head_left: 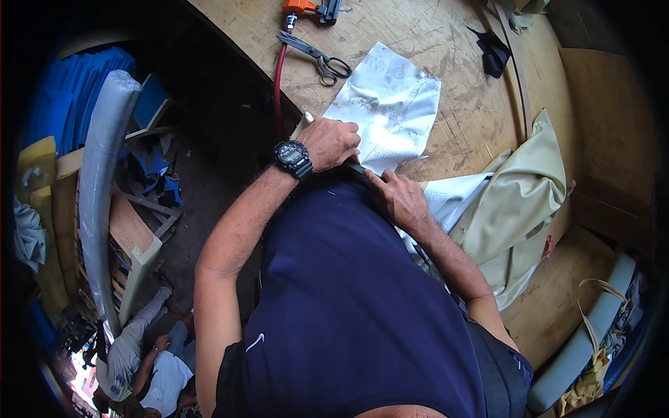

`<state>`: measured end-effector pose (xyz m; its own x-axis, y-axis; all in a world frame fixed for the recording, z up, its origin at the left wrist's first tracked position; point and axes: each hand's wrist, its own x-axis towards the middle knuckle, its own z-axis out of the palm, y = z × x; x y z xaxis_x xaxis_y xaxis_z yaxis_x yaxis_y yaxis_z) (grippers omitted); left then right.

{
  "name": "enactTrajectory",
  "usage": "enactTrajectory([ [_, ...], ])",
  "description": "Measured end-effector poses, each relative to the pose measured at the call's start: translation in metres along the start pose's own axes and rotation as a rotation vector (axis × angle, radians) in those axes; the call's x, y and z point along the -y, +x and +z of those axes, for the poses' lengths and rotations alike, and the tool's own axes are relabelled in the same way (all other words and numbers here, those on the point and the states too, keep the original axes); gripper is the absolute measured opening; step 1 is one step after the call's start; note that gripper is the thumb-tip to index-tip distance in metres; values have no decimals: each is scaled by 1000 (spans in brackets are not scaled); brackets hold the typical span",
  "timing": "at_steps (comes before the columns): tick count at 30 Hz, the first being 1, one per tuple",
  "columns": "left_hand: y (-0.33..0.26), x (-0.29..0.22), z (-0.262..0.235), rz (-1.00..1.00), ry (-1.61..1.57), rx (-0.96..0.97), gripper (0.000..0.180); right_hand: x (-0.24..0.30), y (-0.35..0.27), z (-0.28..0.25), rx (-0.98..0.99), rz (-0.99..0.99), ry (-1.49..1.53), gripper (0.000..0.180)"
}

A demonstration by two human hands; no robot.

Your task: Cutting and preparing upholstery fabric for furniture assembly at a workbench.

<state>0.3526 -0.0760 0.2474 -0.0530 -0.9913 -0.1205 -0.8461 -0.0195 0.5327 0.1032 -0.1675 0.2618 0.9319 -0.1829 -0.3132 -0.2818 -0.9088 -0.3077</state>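
Note:
My left hand (pixel 329 144), a black digital watch (pixel 293 158) on its wrist, is closed near the table's front edge, its fingers curled inward. A narrow pale piece (pixel 304 124) sticks out behind it. Close on its right is my right hand (pixel 403 200), its fingers bent and pressed together beside a small dark edge (pixel 357 168) between the hands. What either hand grips is hidden by the fingers and my dark blue shirt (pixel 355 292). A creased whitish sheet (pixel 390 97) with faint printing lies just beyond both hands.
Scissors (pixel 317 57) lie on the wooden table (pixel 453 42) near a red hose (pixel 279 87) joined to an orange-and-black air tool (pixel 306 7). Beige fabric (pixel 516 195) is heaped at right. Left stand a wrapped roll (pixel 104 174) and blue sheets (pixel 77 97); people (pixel 164 380) are below.

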Motion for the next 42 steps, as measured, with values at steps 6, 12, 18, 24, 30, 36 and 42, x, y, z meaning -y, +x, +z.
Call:
enactTrajectory([
  [6, 5, 9, -22, -64, -25, -128, 23, -6, -20, -38, -9, 103, -25, 34],
  [12, 8, 14, -32, -48, 22, -115, 24, -5, -19, -39, -49, -6, -18, 38],
  [18, 6, 15, -30, -43, 19, -116, 24, 4, 1, -28, -60, -21, -58, 44],
  [24, 5, 14, -30, -38, 14, -121, 23, 2, 9, -25, -68, -32, -57, 47],
  [30, 7, 16, -29, -28, 15, -129, 23, 1, 6, -24, -74, 5, -53, 44],
  [36, 15, 28, -43, -72, 9, -216, 23, -6, -20, -64, -27, 92, 12, 34],
  [42, 19, 24, -42, -46, 54, -214, 22, 2, -6, -53, -78, -3, -60, 35],
])
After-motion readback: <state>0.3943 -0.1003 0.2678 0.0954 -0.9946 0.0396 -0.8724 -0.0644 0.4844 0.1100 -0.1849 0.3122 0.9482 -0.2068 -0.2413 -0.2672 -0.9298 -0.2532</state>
